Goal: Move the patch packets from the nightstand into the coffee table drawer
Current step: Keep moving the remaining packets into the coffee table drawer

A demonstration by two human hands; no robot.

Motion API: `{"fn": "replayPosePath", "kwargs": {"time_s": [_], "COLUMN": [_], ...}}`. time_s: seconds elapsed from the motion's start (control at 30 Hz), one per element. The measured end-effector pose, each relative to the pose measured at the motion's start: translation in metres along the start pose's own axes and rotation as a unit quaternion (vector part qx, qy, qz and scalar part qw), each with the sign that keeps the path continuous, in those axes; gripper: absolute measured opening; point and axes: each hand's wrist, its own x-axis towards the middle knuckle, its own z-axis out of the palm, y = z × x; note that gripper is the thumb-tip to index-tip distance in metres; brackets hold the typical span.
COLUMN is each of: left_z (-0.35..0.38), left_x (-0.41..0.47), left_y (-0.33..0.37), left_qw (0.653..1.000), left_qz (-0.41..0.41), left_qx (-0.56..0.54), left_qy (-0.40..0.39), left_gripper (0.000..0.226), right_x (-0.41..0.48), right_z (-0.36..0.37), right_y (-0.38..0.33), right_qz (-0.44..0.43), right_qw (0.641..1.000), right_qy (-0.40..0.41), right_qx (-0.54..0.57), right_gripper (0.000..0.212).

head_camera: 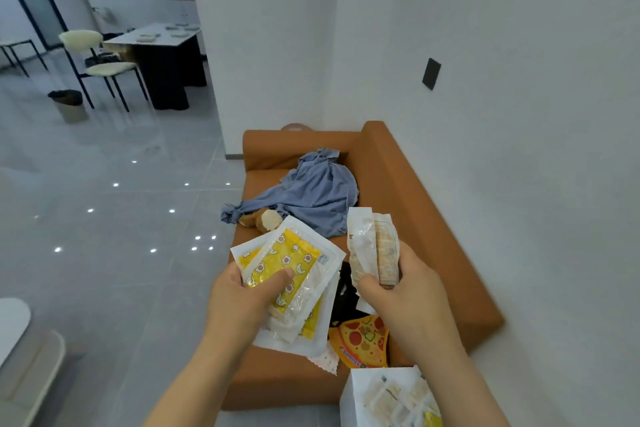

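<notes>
Fanned yellow-printed plastic patch packets (pixel 287 263) are pinned under the thumb of the left hand (pixel 242 298), fingers hidden beneath, so nothing slides. Pale paper-backed packets (pixel 372 246) are gripped upright in the curled right hand (pixel 401 288), probably for carrying. More clear-fronted packets (pixel 398 399) are seen on the white nightstand (pixel 358 383) tbh.

A: Sofa (pixel 408 204) seat's crowded: blue garment (pixel 318 194) heaped at the far end, pizza packet (pixel 363 340) at the near end.
B: Patch packets (pixel 394 399) cover the nightstand (pixel 358 378), wall (pixel 519 149) hems the right. Left, over the floor (pixel 104 236), wide open!
</notes>
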Motion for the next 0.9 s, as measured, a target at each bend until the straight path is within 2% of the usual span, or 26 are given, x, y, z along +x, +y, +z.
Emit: {"fn": "replayPosePath", "kwargs": {"time_s": [0.4,0.53,0.67,0.9], "left_z": [-0.214,-0.281,-0.328,-0.371], "left_x": [-0.048,-0.069,-0.080,-0.064], "left_y": [-0.001,-0.007,-0.008,-0.007], "left_qw": [0.990,0.983,0.976,0.966], "left_qz": [0.012,0.018,0.023,0.033], "left_qx": [-0.034,-0.037,-0.042,-0.057], "left_qy": [0.134,0.182,0.214,0.249], "left_gripper": [0.024,0.021,0.020,0.020], "right_x": [-0.070,-0.098,-0.114,-0.100], "right_z": [0.149,0.198,0.235,0.284], "right_y": [-0.120,-0.153,-0.177,-0.208], "right_qz": [-0.081,-0.093,-0.103,-0.116], "right_qw": [0.990,0.986,0.981,0.973], "right_qy": [-0.115,-0.140,-0.162,-0.199], "right_qx": [0.002,-0.003,-0.003,-0.017], "right_gripper": [0.035,0.030,0.021,0.024]}}
